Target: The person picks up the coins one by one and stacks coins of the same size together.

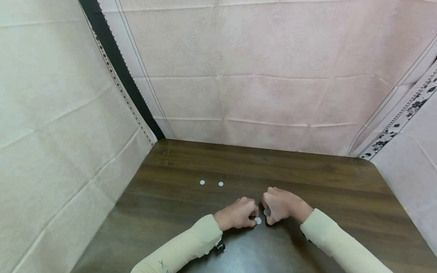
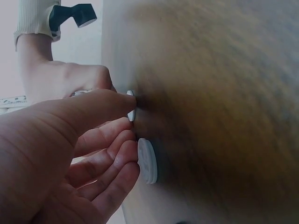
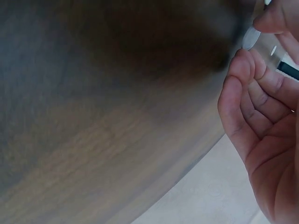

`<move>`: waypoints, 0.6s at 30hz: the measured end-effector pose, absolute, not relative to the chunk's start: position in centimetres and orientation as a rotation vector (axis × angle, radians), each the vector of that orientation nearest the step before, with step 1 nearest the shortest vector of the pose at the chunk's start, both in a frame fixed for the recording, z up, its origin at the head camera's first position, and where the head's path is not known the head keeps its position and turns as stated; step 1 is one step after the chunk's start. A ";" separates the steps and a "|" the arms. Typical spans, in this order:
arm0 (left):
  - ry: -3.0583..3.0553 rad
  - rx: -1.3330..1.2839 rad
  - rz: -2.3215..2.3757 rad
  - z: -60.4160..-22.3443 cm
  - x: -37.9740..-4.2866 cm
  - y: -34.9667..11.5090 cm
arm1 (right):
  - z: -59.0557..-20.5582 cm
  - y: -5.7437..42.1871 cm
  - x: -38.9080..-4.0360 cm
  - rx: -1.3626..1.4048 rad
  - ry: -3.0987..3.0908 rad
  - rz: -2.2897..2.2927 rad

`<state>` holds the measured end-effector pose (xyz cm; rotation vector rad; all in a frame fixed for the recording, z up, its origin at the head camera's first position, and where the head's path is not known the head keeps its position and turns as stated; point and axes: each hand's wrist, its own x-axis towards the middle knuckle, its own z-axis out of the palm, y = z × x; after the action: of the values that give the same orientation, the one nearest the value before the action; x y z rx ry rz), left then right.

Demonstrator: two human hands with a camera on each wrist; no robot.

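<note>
My left hand (image 1: 239,214), reaching low over the wooden table, pinches a small white disc (image 1: 258,220) at its thumb and fingertips. In the left wrist view, the thumb tip partly hides a thin disc (image 2: 131,106); a thicker pale disc (image 2: 147,161), layered at its edge, stands against the other fingertips. Facing it on the right, my right hand (image 1: 281,206) holds a greyish disc (image 1: 266,212) between curled fingers and thumb. A pale disc (image 3: 251,37) shows at the fingertips in the right wrist view. The two hands are close together but apart.
Two more white discs (image 1: 202,182) lie side by side farther back on the brown table (image 1: 164,212). Pale cloth (image 1: 266,98) hangs behind the table and along both sides. A small black device (image 1: 219,247) sits under the left cuff.
</note>
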<state>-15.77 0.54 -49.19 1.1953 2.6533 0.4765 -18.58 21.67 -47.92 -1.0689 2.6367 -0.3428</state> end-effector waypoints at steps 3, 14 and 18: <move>2.657 1.191 0.473 -49.1 -15.8 0.5 | -47.9 21.5 -18.2 -1.104 2.633 -0.359; 2.638 1.211 0.517 -49.0 -15.7 0.5 | -48.1 20.6 -16.8 -1.133 2.610 -0.431; 2.642 1.216 0.527 -49.0 -15.7 0.6 | -48.4 20.4 -16.6 -1.133 2.603 -0.492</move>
<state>-15.66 0.58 -49.02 1.2162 2.6423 0.5265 -16.58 20.43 -48.39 -1.1332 2.6031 -0.4917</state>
